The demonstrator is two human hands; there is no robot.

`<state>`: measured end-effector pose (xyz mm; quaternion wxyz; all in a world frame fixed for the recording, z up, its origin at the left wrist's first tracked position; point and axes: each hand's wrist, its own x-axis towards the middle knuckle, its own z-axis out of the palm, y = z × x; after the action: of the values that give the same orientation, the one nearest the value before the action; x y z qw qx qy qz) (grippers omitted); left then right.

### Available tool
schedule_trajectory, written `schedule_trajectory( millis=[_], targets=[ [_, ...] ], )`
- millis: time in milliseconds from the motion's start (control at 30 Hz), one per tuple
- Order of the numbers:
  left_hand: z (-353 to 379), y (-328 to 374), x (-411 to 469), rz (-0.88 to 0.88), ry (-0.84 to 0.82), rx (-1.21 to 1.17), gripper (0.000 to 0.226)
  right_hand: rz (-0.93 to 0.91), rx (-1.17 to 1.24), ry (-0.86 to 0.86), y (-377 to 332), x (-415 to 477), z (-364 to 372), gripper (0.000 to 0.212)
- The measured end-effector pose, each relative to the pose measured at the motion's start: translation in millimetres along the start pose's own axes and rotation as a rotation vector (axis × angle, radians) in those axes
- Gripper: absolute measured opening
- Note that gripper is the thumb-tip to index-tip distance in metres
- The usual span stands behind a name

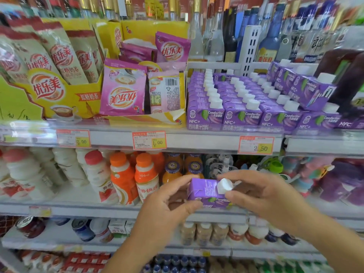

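Together, both hands' grip closed round purple carton [204, 192].

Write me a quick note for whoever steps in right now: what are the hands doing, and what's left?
Left hand: grips the left end of the purple carton, fingers curled round it.
Right hand: pinches the carton's white cap between thumb and forefinger.
Where: the carton lies on its side in mid-air, in front of the shelf of bottled drinks.
The matching cartons stand in rows on the shelf above, over the 2.50 price tag.
Done: one carton is in hand.
Left: probably to stand it with those rows. That is a guess.
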<state>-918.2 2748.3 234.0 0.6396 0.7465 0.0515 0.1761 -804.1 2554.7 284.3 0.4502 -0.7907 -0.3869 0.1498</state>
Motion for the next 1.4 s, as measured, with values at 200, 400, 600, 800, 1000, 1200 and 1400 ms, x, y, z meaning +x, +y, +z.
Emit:
schedule_trajectory(
  millis=[200, 400, 600, 800, 1000, 1200, 1400],
  targets=[
    [-8.1, 56.3, 40.0, 0.293, 0.041, 0.217, 0.045, -0.119, -0.256, 0.040, -65.4, 25.0, -58.1, 0.025],
    [-48.1, 83.0, 105.8, 0.686, 0.379, 0.871, 0.046, -0.132, -0.571, 0.238, -112.3, 82.1, -118.4, 0.009],
    [-55.7, 68.9, 128.8, 0.653, 0.336, 1.010, 0.048, -0.056, -0.843, 0.293, -108.1, 178.6, -156.9, 0.014],
    [-54.4, 62.6, 133.8, 0.676, 0.372, 0.996, 0.043, 0.070, -0.981, 0.194, -94.3, 241.4, -168.5, 0.026],
    [-52.0, 63.5, 137.0, 0.655, 0.374, 0.977, 0.035, 0.157, -0.937, 0.138, -74.1, 267.4, -170.9, 0.028],
    [-50.8, 67.9, 134.5, 0.612, 0.358, 0.948, 0.036, 0.214, -0.760, 0.112, -69.3, 281.9, -172.3, 0.029],
    [-51.7, 66.7, 134.4, 0.615, 0.354, 0.953, 0.036, 0.240, -0.831, -0.021, -55.4, 286.1, -171.6, 0.029]
  ],
)
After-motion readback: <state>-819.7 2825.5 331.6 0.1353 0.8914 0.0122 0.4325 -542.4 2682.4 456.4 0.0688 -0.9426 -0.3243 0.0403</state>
